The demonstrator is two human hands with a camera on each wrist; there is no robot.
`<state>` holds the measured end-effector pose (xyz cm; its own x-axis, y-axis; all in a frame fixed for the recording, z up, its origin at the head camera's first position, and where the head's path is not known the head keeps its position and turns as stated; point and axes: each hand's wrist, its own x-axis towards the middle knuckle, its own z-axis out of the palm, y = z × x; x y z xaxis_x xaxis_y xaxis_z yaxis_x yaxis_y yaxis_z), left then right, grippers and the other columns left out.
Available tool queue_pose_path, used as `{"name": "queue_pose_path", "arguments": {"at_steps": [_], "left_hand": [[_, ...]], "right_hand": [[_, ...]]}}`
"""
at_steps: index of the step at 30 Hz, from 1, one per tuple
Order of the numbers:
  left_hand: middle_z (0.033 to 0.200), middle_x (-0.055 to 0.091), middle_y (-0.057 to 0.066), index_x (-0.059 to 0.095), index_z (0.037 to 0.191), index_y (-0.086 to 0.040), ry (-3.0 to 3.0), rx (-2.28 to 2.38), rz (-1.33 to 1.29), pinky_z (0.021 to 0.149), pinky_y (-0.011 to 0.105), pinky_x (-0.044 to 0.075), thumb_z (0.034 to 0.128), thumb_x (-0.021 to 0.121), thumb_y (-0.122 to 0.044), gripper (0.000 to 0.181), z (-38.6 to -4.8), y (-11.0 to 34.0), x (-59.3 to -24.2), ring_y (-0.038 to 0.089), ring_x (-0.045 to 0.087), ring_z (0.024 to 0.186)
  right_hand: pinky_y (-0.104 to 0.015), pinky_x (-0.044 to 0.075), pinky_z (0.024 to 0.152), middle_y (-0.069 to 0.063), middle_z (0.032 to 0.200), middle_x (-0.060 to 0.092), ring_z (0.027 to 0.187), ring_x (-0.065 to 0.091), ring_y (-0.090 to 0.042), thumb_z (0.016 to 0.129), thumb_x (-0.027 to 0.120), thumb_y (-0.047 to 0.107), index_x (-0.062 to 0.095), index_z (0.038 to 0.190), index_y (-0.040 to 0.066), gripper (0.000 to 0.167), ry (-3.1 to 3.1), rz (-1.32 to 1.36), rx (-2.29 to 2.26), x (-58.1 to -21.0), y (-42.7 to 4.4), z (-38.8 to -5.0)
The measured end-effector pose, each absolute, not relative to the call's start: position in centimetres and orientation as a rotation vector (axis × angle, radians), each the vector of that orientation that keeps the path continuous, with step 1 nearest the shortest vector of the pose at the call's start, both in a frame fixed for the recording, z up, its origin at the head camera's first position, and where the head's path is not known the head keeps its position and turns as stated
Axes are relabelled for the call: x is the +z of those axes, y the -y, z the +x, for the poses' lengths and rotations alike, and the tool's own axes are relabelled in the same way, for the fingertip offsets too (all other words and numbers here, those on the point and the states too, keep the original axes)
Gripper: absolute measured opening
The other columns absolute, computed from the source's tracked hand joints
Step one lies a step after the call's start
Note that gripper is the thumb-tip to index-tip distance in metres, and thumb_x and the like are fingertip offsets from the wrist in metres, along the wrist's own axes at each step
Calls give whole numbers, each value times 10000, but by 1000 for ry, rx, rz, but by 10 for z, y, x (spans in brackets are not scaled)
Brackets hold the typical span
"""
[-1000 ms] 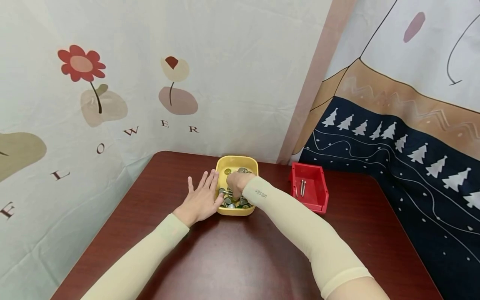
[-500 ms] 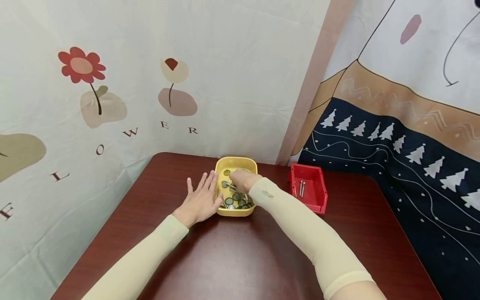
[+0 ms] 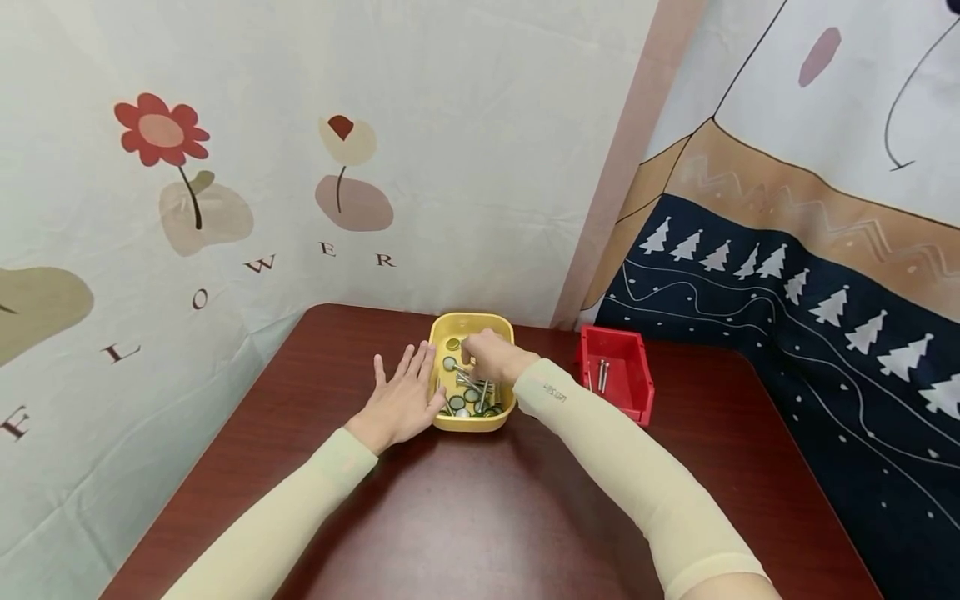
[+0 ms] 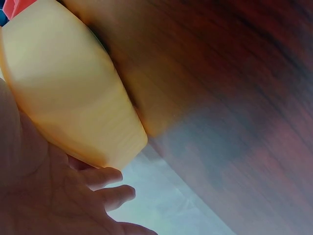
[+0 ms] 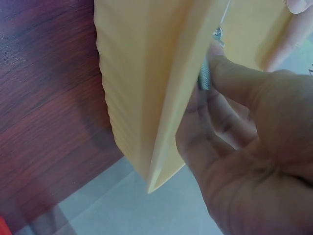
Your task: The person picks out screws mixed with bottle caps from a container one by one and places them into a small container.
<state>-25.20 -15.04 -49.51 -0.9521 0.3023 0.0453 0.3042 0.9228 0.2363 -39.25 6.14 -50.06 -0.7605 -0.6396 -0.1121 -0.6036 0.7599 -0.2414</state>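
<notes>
A yellow plastic box (image 3: 468,424) stands at the table's far side, holding several round metal caps (image 3: 457,402) and long silver screws (image 3: 484,394). My left hand (image 3: 401,404) lies with straight fingers along the box's left wall; the left wrist view shows its palm (image 4: 49,196) beside the yellow wall. Inside the box, my right hand (image 3: 497,357) is bent over the contents. From the right wrist, its thumb and fingers pinch a small ridged silver metal piece (image 5: 204,76); most of that piece is hidden, so its kind is unclear.
To the right of the yellow box sits a red open-fronted bin (image 3: 633,362) with a few silver screws (image 3: 603,377) inside. Behind the dark red-brown table (image 3: 465,517) hangs a printed cloth (image 3: 480,167), close to the back edge.
My right hand has shifted back and slightly right within the yellow box, uncovering more caps and screws. My left hand stays at the box's left wall.
</notes>
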Motion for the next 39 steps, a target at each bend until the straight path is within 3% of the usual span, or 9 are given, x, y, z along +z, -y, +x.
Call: {"name": "queue_pose_path", "arguments": {"at_steps": [6, 11, 16, 23, 30, 39], "left_hand": [[1969, 135, 185, 141, 1861, -5, 3081, -388, -484, 1352, 926, 14, 1219, 414, -478, 843, -252, 151, -495, 462, 159, 1838], [1971, 124, 178, 136, 1863, -11, 3087, -383, -487, 1358, 919, 3, 1222, 412, -489, 846, -252, 150, -493, 459, 163, 1838], [1967, 156, 183, 169, 1859, -3, 3070, -371, -479, 1354, 924, 37, 1220, 416, -482, 836, -250, 150, -493, 460, 187, 1833], [1969, 154, 183, 161, 1860, -4, 3072, -385, -485, 1353, 925, 14, 1220, 411, -483, 838, -253, 150, -495, 448, 143, 1843], [1972, 133, 170, 154, 1863, -13, 3078, -378, -482, 1362, 915, 26, 1221, 410, -478, 833, -252, 151, -496, 442, 144, 1844], [1972, 132, 177, 132, 1865, -13, 3071, -371, -486, 1360, 917, 28, 1215, 398, -482, 844, -253, 151, -497, 445, 135, 1845]], "right_hand": [[-286, 648, 840, 31, 1041, 832, 931, 749, -115, 851, 1080, 287, 882, 1025, 201, 278, -2653, -1049, -226, -493, -71, -387], [-291, 643, 822, 9, 970, 835, 887, 748, -136, 867, 1057, 209, 885, 946, 165, 195, -2578, -1112, -194, -450, -77, -355], [-306, 674, 901, -9, 1059, 895, 989, 801, -140, 967, 949, 65, 941, 1035, 130, 94, -2530, -1128, -183, -428, -81, -332], [-335, 693, 975, -32, 1139, 913, 1114, 835, -187, 1069, 758, -50, 952, 1087, 104, 248, -2547, -1229, -214, -427, -91, -327], [-423, 675, 994, -49, 1172, 841, 1118, 783, -248, 1071, 753, -31, 889, 1148, 88, 196, -2689, -1150, -289, -426, -103, -324], [-428, 674, 944, 1, 1159, 849, 1065, 766, -195, 1083, 803, 82, 869, 1170, 120, 115, -2828, -1096, -318, -423, -120, -323]]}}
